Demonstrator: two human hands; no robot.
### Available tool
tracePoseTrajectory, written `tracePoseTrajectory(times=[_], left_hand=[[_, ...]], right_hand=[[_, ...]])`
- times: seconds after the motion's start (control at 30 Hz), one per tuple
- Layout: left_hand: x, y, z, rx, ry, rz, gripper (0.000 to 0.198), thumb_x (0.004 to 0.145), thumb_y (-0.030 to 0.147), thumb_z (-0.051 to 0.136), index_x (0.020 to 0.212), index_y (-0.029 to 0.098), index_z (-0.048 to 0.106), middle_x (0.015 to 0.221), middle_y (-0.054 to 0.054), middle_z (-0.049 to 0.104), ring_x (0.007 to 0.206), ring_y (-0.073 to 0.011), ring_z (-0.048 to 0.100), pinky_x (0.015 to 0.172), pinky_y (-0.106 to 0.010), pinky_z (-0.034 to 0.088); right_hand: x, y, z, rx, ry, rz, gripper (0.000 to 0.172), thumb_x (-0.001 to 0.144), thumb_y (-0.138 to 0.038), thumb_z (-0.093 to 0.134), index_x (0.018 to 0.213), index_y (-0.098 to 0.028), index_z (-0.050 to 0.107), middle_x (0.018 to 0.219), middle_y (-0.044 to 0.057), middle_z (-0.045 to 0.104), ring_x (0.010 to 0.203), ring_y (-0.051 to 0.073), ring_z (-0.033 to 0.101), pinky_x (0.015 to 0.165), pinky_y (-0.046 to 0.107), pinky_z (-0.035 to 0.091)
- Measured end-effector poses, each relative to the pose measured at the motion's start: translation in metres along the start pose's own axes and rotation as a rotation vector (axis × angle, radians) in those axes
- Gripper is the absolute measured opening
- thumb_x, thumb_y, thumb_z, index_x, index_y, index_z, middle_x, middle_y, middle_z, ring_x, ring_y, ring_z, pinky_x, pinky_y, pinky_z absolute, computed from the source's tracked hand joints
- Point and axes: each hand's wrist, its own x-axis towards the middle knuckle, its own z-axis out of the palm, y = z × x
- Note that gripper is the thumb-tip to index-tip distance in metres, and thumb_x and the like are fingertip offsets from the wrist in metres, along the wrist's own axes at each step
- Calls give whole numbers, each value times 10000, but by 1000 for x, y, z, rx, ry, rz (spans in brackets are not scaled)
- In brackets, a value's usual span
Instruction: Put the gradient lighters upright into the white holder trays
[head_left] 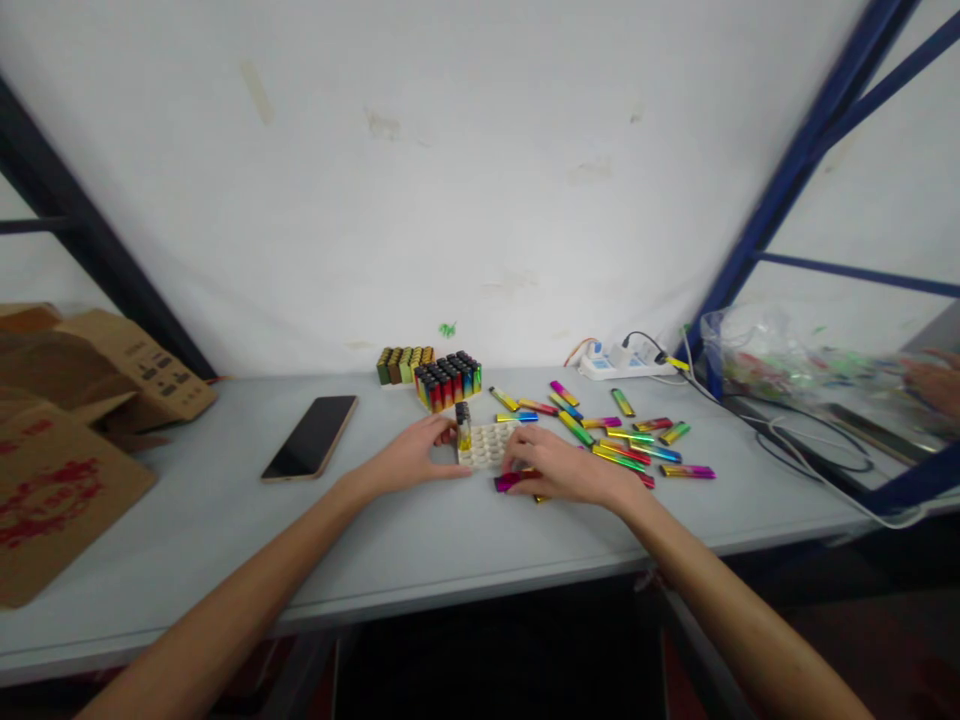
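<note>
A white tray [487, 445] with rows of round holes lies in the middle of the table. One yellow see-through lighter with a black top [464, 428] stands upright at its left end. My left hand [416, 452] rests beside that end, thumb and fingers apart, the thumb at the tray's near corner and the fingertips close to the upright lighter. At the tray's right end, my right hand [551, 463] is closed on a shiny purple lighter [511, 482], which lies low over the near edge. Part of the tray is hidden by the right hand's fingers.
Many shiny coloured lighters [621, 456] lie scattered at the right. Behind the tray stand a block of black-topped lighters [448, 382] and a gold-and-green block [405, 365]. A phone [311, 438], cardboard boxes [75, 460], a power strip [622, 362] and another person's hand [937, 385] surround them.
</note>
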Motion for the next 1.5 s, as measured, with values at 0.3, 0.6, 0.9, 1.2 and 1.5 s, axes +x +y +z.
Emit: tracePoseTrajectory(times=[0.3,0.6,0.9,1.2,1.5], left_hand=[[-2,0,0,-8,-8,-3,578,746,671,770,999,175,616,993,-71,637,889,-259,607,809,-361,494],[-1,1,-1,-18,-1,3,563,737,664,777,986,186,616,993,-66,646,890,-256,614,816,-360,501],[-1,3,-2,-22,-8,10,571,745,666,768,996,177,613,994,-77,646,896,-263,618,812,-362,496],[-1,2,-2,-21,-13,-3,596,740,697,753,999,178,617,999,-74,649,894,-262,619,814,-360,492],[-1,2,0,-32,4,12,600,745,666,770,1063,178,625,1026,-80,652,910,-263,617,828,-367,500]], right_hand=[[27,13,-1,830,301,89,354,945,-518,654,1068,-229,490,784,-23,670,732,152,653,677,269,490],[40,1,11,983,500,274,463,901,-686,579,1027,-249,491,588,-115,363,459,87,278,451,213,205],[45,-9,12,969,603,555,455,950,-479,405,568,-241,341,499,-63,255,451,100,204,450,259,174],[44,-11,13,919,564,558,427,963,-459,383,598,-242,339,527,-60,281,469,109,210,452,257,186],[48,3,24,686,591,288,447,996,-624,428,1088,-217,587,786,-14,573,703,152,560,676,273,470]])
